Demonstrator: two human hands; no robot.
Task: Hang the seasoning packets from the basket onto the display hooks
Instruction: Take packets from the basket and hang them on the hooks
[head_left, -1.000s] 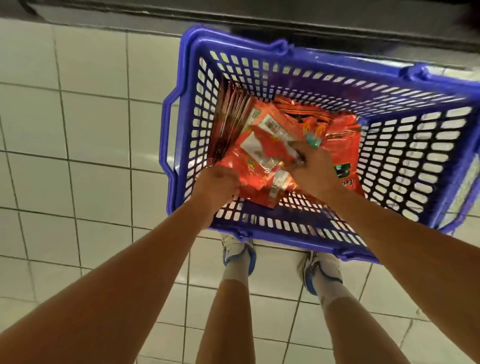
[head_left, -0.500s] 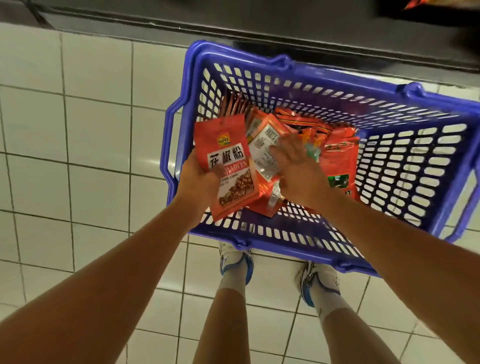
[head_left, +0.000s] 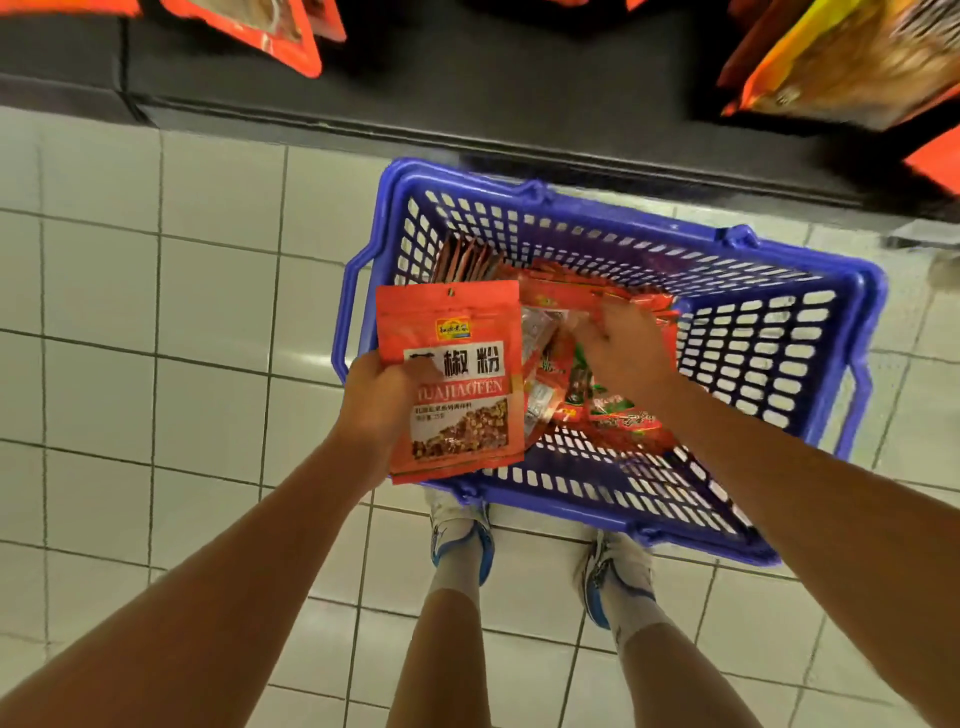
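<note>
A blue plastic basket (head_left: 789, 332) stands on the tiled floor and holds several red seasoning packets (head_left: 618, 410). My left hand (head_left: 379, 400) grips a small stack of red seasoning packets (head_left: 457, 374) upright above the basket's left rim, thumb across the front label. My right hand (head_left: 623, 348) is inside the basket, fingers spread and relaxed over the loose packets, gripping nothing that I can see. More packets (head_left: 465, 260) stand on edge against the basket's far left wall.
A dark shelf base (head_left: 467, 104) runs along the top. Hanging red packets (head_left: 260, 26) show at the upper left and a yellow-orange bag (head_left: 852, 62) at the upper right. My two feet in white shoes (head_left: 462, 530) stand just behind the basket.
My left hand has lifted its packets out of the basket and turned them upright, label facing me. The view has tilted up, so the shelf and hanging packets now show.
</note>
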